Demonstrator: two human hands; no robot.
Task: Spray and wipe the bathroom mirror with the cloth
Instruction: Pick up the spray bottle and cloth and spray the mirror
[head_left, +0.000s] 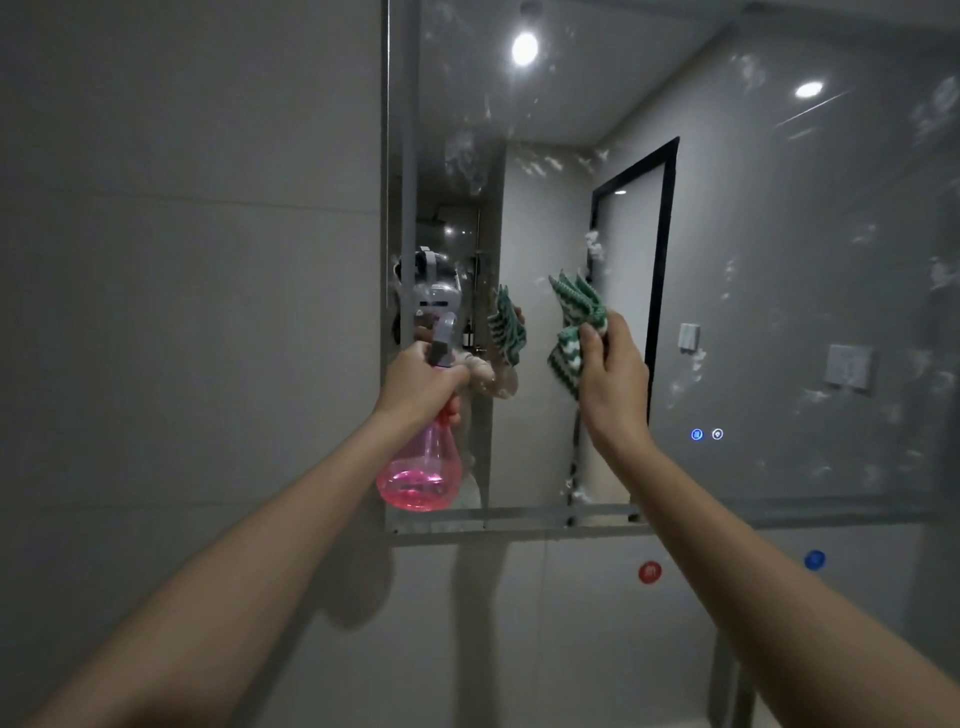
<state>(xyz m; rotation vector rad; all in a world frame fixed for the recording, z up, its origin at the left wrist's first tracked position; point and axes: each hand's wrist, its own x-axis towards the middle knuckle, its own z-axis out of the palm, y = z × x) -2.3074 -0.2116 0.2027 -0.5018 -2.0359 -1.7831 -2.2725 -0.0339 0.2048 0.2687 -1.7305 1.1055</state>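
The bathroom mirror (779, 312) fills the upper right, its glass dotted with white spray blotches and smears. My left hand (418, 382) grips the neck and trigger of a pink spray bottle (421, 475), held upright near the mirror's lower left corner, nozzle facing the glass. My right hand (613, 374) holds a bunched green-and-white striped cloth (574, 325) raised close to the mirror; I cannot tell whether it touches the glass. Both hands and the cloth appear reflected in the mirror.
Grey tiled wall (182, 312) lies left of and below the mirror. Two small lit touch icons (706, 434) glow on the glass. A red dot (649, 571) and a blue dot (814, 559) sit on the wall under the mirror's lower frame (519, 519).
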